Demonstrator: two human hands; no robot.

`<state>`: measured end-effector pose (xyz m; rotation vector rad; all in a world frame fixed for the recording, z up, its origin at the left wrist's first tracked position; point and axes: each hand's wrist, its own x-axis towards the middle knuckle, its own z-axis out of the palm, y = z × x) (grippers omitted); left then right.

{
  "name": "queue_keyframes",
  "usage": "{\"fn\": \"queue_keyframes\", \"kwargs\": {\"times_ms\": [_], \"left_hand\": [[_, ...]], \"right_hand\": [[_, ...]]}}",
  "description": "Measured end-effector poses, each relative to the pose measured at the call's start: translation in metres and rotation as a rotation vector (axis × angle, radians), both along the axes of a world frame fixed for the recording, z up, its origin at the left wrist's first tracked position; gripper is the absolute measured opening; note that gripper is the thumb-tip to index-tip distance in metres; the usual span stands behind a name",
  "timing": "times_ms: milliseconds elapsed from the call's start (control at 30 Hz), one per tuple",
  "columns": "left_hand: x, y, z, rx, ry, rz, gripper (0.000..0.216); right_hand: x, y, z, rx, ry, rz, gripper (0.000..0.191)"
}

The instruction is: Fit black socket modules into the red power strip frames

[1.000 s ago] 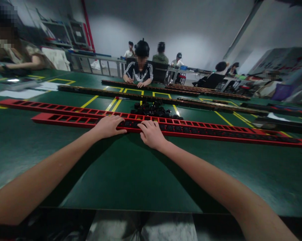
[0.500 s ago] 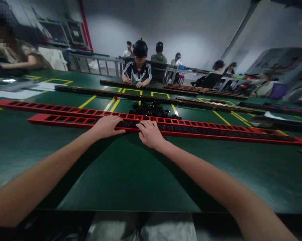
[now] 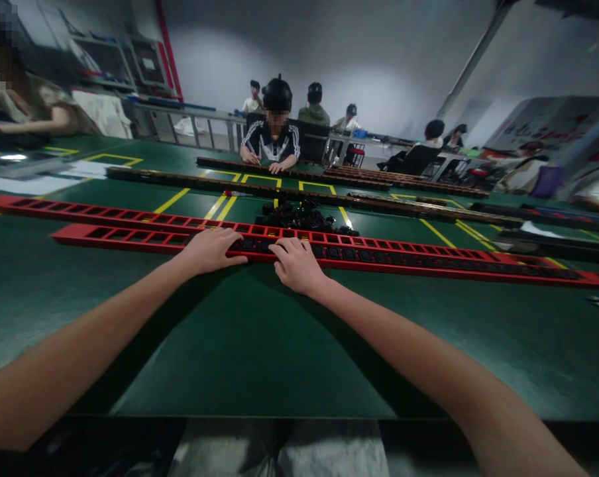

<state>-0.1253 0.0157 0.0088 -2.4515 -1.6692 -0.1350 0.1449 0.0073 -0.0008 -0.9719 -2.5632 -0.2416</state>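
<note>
A long red socket strip (image 3: 429, 264) lies across the green table (image 3: 260, 344), with black sockets filling its right part and empty slots on its left. My left hand (image 3: 211, 250) rests flat on the strip, fingers stretched over it. My right hand (image 3: 295, 264) presses on the strip beside it, fingers curled down onto the black sockets. A heap of loose black sockets (image 3: 299, 216) sits just behind the strip. A second red strip (image 3: 81, 212) lies parallel behind the first.
Several dark strips (image 3: 289, 192) lie further back on the table, which has yellow lines. A person in a dark striped jacket (image 3: 272, 139) sits opposite. Other people sit at the left edge and at tables in the background.
The view has shifted slightly to the right. Both hands stay on the red strip in the same place.
</note>
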Motion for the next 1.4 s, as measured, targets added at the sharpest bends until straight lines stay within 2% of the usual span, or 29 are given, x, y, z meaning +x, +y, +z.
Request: {"fn": "queue_keyframes", "kwargs": {"times_ms": [633,800,933,1400], "left_hand": [[-0.0009,0.0010,-0.0014,0.013,0.020,-0.018,0.067],[-0.0018,0.0020,-0.0027,0.018,0.029,-0.013,0.063],[-0.0009,0.0008,-0.0015,0.023,0.028,-0.019,0.064],[-0.0018,0.0011,-0.0023,0.020,0.016,-0.013,0.066]], "right_hand": [[-0.0004,0.0009,-0.0009,-0.005,0.007,-0.007,0.042],[-0.0010,0.0006,0.0002,-0.014,0.025,-0.008,0.049],[-0.0011,0.0014,0.0001,-0.013,0.022,-0.010,0.042],[-0.0008,0.0022,-0.0014,0.001,0.009,0.002,0.044]]}}
